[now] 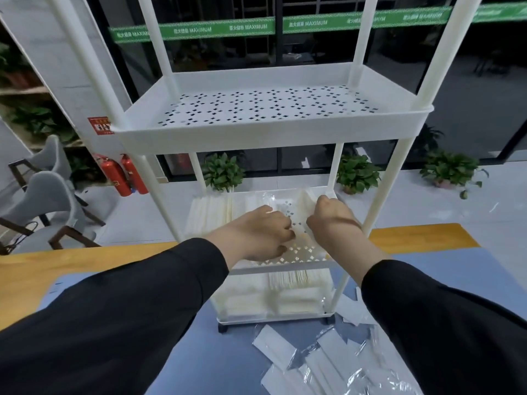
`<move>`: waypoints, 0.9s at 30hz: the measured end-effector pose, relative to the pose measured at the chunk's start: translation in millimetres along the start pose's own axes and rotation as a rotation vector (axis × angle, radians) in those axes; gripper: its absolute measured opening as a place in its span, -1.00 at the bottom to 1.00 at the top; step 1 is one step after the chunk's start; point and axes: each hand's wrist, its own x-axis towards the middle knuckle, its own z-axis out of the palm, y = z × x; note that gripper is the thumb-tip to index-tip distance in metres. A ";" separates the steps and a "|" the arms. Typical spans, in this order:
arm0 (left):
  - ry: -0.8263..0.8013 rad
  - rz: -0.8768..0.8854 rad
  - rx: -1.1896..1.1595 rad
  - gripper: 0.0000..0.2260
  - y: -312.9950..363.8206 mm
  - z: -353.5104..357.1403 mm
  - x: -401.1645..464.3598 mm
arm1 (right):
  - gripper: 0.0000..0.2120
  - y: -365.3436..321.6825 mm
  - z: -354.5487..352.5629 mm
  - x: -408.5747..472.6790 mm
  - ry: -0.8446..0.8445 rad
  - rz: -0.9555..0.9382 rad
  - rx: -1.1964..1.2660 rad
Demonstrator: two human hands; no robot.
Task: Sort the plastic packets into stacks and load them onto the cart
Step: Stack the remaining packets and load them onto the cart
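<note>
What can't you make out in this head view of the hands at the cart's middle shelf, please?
- Left hand and right hand: fingertips curl out of sight, so any packet held is unclear.
- Bottom shelf stacks: blurred through the middle shelf; uncountable.
- Loose packets: cut off by the lower frame edge and the right sleeve.

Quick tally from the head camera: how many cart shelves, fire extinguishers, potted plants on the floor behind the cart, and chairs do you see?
Cart shelves: 3 (top, middle, bottom)
Fire extinguishers: 2
Potted plants on the floor behind the cart: 3
Chairs: 2
Total: 10
</note>
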 end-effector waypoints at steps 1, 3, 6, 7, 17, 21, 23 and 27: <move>0.008 -0.007 -0.001 -0.75 -0.4 1.3 0.9 | -0.97 -1.0 -0.8 -1.1 -0.005 0.003 -0.002; 0.014 -0.011 0.030 -0.69 -1.0 3.3 0.2 | -0.98 -0.3 0.4 -0.9 0.008 -0.004 -0.012; -0.012 -0.039 0.074 -0.66 -4.6 0.0 -2.9 | -0.98 1.2 1.3 -1.6 0.012 -0.012 -0.018; -0.019 -0.048 0.084 -0.65 -6.4 -1.6 -3.3 | -0.97 1.2 0.6 -2.2 0.010 -0.012 -0.016; 0.046 -0.270 0.069 -0.54 -7.4 -2.5 -13.5 | -0.81 5.1 6.1 -0.8 0.027 -0.071 0.003; 0.011 -0.335 0.022 -0.49 -13.8 -6.8 -23.6 | -0.87 3.7 4.2 -0.7 0.032 -0.047 0.064; -0.006 -0.353 0.040 -0.50 -16.4 -7.2 -27.0 | -0.89 3.0 4.3 -1.3 0.014 -0.033 0.107; -0.036 -0.314 0.123 -0.60 -21.1 -6.7 -26.1 | -0.87 2.7 2.3 -2.6 0.016 -0.032 0.090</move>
